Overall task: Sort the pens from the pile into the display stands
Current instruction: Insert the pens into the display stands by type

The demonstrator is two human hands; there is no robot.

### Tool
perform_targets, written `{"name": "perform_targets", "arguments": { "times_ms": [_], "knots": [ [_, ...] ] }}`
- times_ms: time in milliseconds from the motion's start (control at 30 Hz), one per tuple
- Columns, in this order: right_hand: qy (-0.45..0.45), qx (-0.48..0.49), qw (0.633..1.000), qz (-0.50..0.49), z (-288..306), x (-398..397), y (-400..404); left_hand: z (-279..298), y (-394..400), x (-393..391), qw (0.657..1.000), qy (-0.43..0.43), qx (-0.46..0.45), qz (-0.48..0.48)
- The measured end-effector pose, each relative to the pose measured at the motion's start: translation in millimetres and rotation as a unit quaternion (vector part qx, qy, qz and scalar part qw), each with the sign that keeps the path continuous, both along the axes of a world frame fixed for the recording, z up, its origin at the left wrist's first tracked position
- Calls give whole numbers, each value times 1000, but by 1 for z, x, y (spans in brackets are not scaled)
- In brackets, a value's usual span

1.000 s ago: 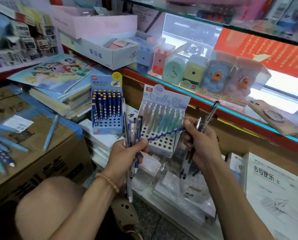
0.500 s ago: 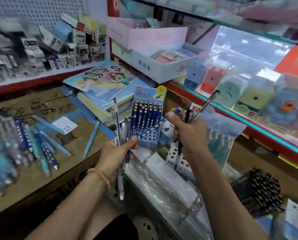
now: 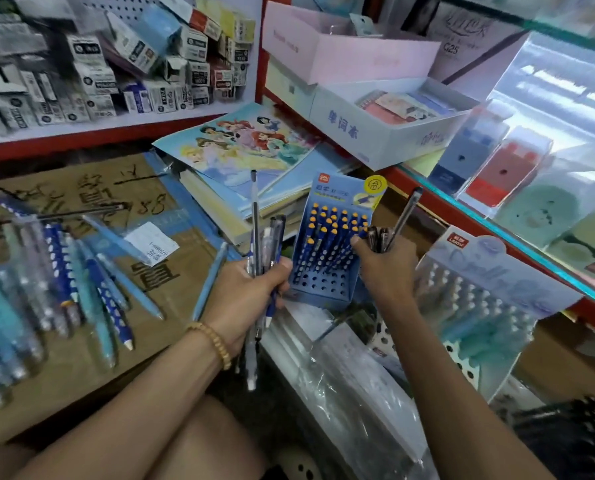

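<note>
Across the left half of the frame we see a flattened cardboard box point(image 3: 81, 209) with handwriting on it, and on it lies the pile of pens point(image 3: 57, 289): more than ten blue, white and dotted ones, too blurred at the left edge for us to count exactly. At the upper left, a shelf point(image 3: 116, 126) carries many small boxes. Near the upper middle a stack of notebooks point(image 3: 240, 157) lies under a cartoon cover.

We count two display stands. The pale stand point(image 3: 479, 292), at the right of the frame, holds light-coloured pens behind plastic. The blue stand point(image 3: 330, 251), at the centre, holds rows of dark blue dotted pens with orange tops, and its front rows of holes stand unfilled.

Our left hand point(image 3: 244, 299), with a bead bracelet point(image 3: 213, 341) on the wrist, grips a bundle of roughly five or six pens point(image 3: 265, 244) upright, just left of the blue stand. Our right hand point(image 3: 386, 268) clutches about three dark pens point(image 3: 393, 226), with its thumb against the blue stand's pens.
</note>
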State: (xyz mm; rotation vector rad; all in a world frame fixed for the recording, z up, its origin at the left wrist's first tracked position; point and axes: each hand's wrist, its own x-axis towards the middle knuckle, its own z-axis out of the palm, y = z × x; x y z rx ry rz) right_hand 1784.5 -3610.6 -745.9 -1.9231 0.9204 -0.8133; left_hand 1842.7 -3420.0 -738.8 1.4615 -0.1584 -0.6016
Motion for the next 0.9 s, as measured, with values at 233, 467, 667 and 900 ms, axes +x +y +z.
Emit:
{"name": "perform_targets", "arguments": {
  "times_ms": [233,467,667,900],
  "knots": [
    [60,-27,998,-1,-6,7,-3,-4,-8,15,1000,4,7,-11],
    [90,-26,996,0,-5,23,3,-2,-18,9,999,-15,-3,-33],
    [61,12,998,8,-7,15,4,-7,-20,6,998,-17,-2,-54],
    [-47,194,970,142,28,-24,22,0,-25,0,997,-62,-1,-45]
  ]
}}
